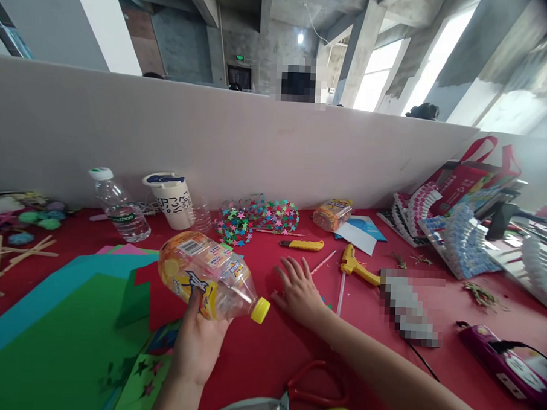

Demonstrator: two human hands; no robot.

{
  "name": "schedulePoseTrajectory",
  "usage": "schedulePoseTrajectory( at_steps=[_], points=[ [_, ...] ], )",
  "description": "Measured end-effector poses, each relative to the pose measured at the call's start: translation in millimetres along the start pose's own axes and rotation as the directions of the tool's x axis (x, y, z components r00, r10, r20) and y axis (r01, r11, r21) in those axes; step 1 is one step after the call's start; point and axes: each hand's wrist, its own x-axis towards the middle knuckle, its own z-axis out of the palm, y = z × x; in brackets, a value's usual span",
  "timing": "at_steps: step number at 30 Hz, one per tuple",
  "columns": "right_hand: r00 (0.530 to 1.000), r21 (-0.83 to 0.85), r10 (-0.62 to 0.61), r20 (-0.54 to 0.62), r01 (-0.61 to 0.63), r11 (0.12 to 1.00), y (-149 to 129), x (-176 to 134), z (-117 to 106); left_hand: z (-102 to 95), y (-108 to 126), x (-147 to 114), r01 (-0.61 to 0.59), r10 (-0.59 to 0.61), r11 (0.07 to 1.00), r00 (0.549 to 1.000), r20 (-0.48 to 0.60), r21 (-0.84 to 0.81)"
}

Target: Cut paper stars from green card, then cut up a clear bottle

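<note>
One partition [240, 137]: white, across far side; prob. also stops stuff going off back edge.
Tabletop [253, 346]: red, carries it all; best room for moving = btwn the two hands & down twd scissors.
Green sheet [59, 334]: flat on L, overlapping blue sheet [66, 268]; stacked prob. to save space.
Bottle [207, 274]: clear w/ orange label, ctr-L, in left hand; tilted, cap end R & twd wearer; looks raised off tabletop, prob. so it can be turned.
Scissors [285, 405]: nr bottom of view, blades L, handles R; prob. there for easy reach.
Left hand [199, 341]: fingers clamped on bottle, thumb over label, rest hidden; mid-body hold, prob. for balance.
Right hand [301, 294]: fingers spread apart, nothing visibly held; can't tell if touching tabletop. Glue gun side is tighter.
Glue gun [352, 263]: yellow, R of right hand, prob. parked aside.
Cutter [302, 245]: yellow, flat, just beyond right hand; limits fwd reach.
Cap [260, 311]: yellow, on bottle, btwn hands.
</note>
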Motion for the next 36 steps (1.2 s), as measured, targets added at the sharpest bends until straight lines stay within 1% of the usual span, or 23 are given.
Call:
schedulePoseTrajectory(
  at_steps=[2, 3, 5, 7, 9, 11, 14, 17, 18, 20, 22, 23, 24, 26, 28, 30, 32, 33, 35, 36],
  points=[
    [0.999, -0.002, 0.029, -0.014, -0.029, 1.000, 10.9, -0.2, -10.6, -1.2, 0.3, 0.4, -0.012, 0.012, 1.000, 1.000, -0.009, 0.013],
    [1.000, 0.003, 0.021, -0.011, -0.021, 1.000, 15.2, -4.1, -17.3, -1.4, 0.8, 0.6, -0.016, 0.016, 1.000, 1.000, -0.011, 0.012],
    [0.998, 0.023, -0.050, 0.028, 0.049, 0.999, 21.2, -17.9, -30.3, -0.6, 1.6, 0.8, -0.021, 0.021, 1.000, 1.000, -0.005, 0.000],
    [0.985, 0.048, -0.146, 0.093, 0.142, 0.989, 23.5, -33.8, -38.6, 1.1, 1.5, 0.2, 0.003, -0.003, 1.000, 1.000, 0.008, -0.015],
    [0.967, 0.068, -0.212, 0.142, 0.204, 0.977, 23.1, -43.8, -39.8, 2.8, 0.0, -0.8, 0.032, -0.032, 0.999, 0.999, 0.017, -0.022],
    [0.953, 0.082, -0.252, 0.167, 0.241, 0.967, 21.7, -43.4, -35.3, 3.6, -2.1, -1.7, 0.042, -0.042, 0.999, 0.999, 0.017, -0.004],
    [0.933, 0.105, -0.315, 0.175, 0.300, 0.948, 21.4, -27.4, -26.5, 2.8, -3.7, -1.5, 0.003, -0.003, 0.999, 1.000, -0.008, 0.040],
    [0.925, 0.124, -0.347, 0.153, 0.330, 0.936, 24.4, -12.5, -26.1, 0.7, -1.5, 1.7, -0.015, 0.017, 0.999, 0.999, -0.052, 0.038],
    [0.934, 0.125, -0.331, 0.135, 0.316, 0.941, 26.2, -11.2, -28.1, 0.1, -0.3, 3.0, -0.011, 0.013, 0.999, 0.998, -0.060, 0.030],
    [0.966, 0.116, -0.245, 0.087, 0.234, 0.965, 31.3, -15.4, -33.7, -0.6, 1.6, 4.9, -0.002, 0.002, 1.000, 0.999, -0.053, 0.015],
    [0.995, 0.098, -0.095, 0.030, 0.091, 0.991, 39.7, -26.8, -39.3, -0.5, 2.3, 5.2, -0.001, 0.001, 1.000, 1.000, -0.023, 0.003],
    [1.000, 0.089, -0.016, 0.003, 0.015, 0.996, 45.5, -34.1, -41.6, -0.3, 2.0, 4.7, 0.003, -0.003, 1.000, 1.000, -0.007, -0.004],
    [0.998, 0.079, 0.055, -0.018, -0.054, 0.995, 52.1, -41.7, -43.5, 0.1, 1.6, 3.8, 0.008, -0.008, 1.000, 1.000, 0.001, -0.007],
    [0.987, 0.054, 0.151, -0.044, -0.149, 0.987, 66.8, -56.3, -46.4, 0.9, 0.3, 1.6, 0.020, -0.020, 1.000, 1.000, -0.003, 0.001],
    [0.980, 0.026, 0.195, -0.043, -0.194, 0.981, 79.6, -67.6, -49.1, 1.3, -0.7, -0.1, 0.016, -0.016, 1.000, 1.000, -0.025, 0.021],
    [0.980, -0.003, 0.199, -0.030, -0.199, 0.980, 86.1, -73.6, -51.8, 1.2, -1.1, -0.7, 0.003, -0.002, 0.999, 1.000, -0.029, 0.034],
    [0.990, -0.022, 0.144, -0.004, -0.144, 0.989, 83.4, -73.5, -53.7, 0.6, -1.2, -0.3, -0.003, 0.004, 1.000, 1.000, -0.013, 0.027],
    [0.996, -0.023, 0.089, 0.017, -0.089, 0.996, 78.7, -71.3, -53.8, 0.3, -1.3, 0.1, -0.004, 0.004, 1.000, 1.000, -0.004, 0.023],
    [0.995, 0.001, -0.070, 0.072, 0.070, 0.998, 64.7, -63.3, -51.3, -0.6, -1.9, 1.1, -0.002, 0.002, 1.000, 1.000, -0.001, 0.023],
    [0.983, 0.023, -0.157, 0.098, 0.155, 0.988, 56.6, -57.7, -48.7, -1.0, -2.3, 1.5, 0.002, -0.001, 1.000, 1.000, -0.009, 0.027]
  ],
)
